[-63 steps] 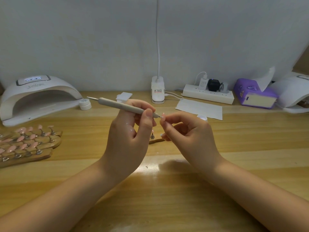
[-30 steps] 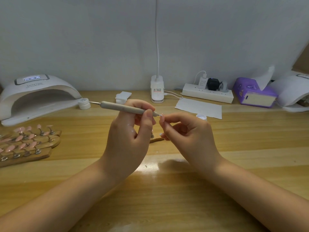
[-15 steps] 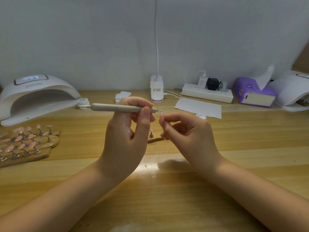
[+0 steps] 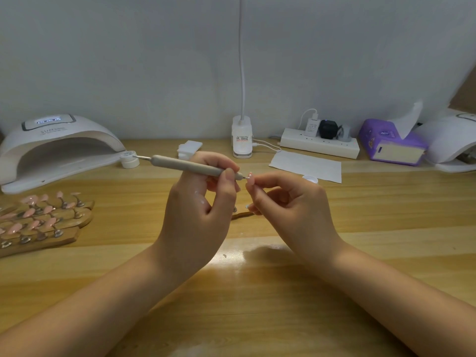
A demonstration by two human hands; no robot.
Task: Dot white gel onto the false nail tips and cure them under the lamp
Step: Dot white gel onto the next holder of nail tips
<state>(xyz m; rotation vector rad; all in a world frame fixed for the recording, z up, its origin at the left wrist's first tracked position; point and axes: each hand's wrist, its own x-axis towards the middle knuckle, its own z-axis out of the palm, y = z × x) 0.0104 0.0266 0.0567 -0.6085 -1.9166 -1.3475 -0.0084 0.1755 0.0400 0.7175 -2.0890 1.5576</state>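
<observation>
My left hand (image 4: 198, 202) grips a grey dotting pen (image 4: 188, 166) whose metal point touches a pale pink false nail tip (image 4: 250, 175). That tip is pinched between thumb and forefinger of my right hand (image 4: 291, 204). A wooden holder (image 4: 240, 214) lies on the table under my hands, mostly hidden. The white curing lamp (image 4: 56, 148) stands at the back left, its display lit. A small white gel pot (image 4: 129, 159) sits by the lamp's right end, and its lid (image 4: 310, 179) lies behind my right hand.
Wooden strips (image 4: 38, 222) carrying several pink nail tips lie at the left. Along the wall stand a desk lamp base (image 4: 241, 140), a power strip (image 4: 319, 144), a purple tissue box (image 4: 389, 143) and a second white lamp (image 4: 453, 143). A white paper sheet (image 4: 306, 166) lies behind my right hand.
The pen's point pulled slightly away from the nail tip half a second ago and now touches it again. The pen's rear end has risen slightly. My right hand has stayed put.
</observation>
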